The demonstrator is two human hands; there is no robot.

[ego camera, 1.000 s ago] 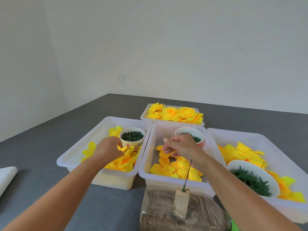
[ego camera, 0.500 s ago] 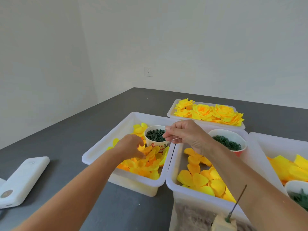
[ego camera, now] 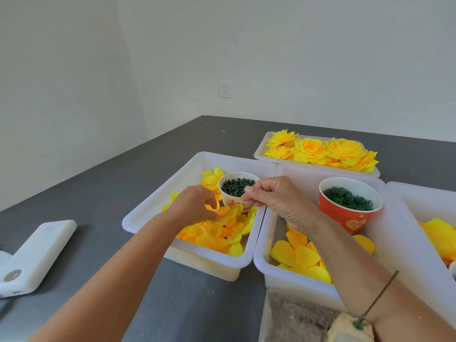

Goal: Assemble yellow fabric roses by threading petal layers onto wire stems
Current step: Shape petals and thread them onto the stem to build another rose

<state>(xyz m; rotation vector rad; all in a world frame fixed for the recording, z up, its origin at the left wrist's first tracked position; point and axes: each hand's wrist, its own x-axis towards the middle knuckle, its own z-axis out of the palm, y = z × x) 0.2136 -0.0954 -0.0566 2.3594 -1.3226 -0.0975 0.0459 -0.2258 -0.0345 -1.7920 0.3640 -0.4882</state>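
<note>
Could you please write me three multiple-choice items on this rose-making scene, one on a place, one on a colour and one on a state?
1. Where are the finished roses?
A. far tray
B. on the power bank
C. red cup

2. What colour are the rings in the red cup?
A. yellow
B. dark green
C. white

3. What is the left hand doing?
A. lying flat on the table
B. pinching a yellow petal
C. holding the wire stem

Answers: 1 A, they fill the rearmost tray; 2 B, the rings look dark green; 3 B, its fingers curl round a petal above the pile.
</note>
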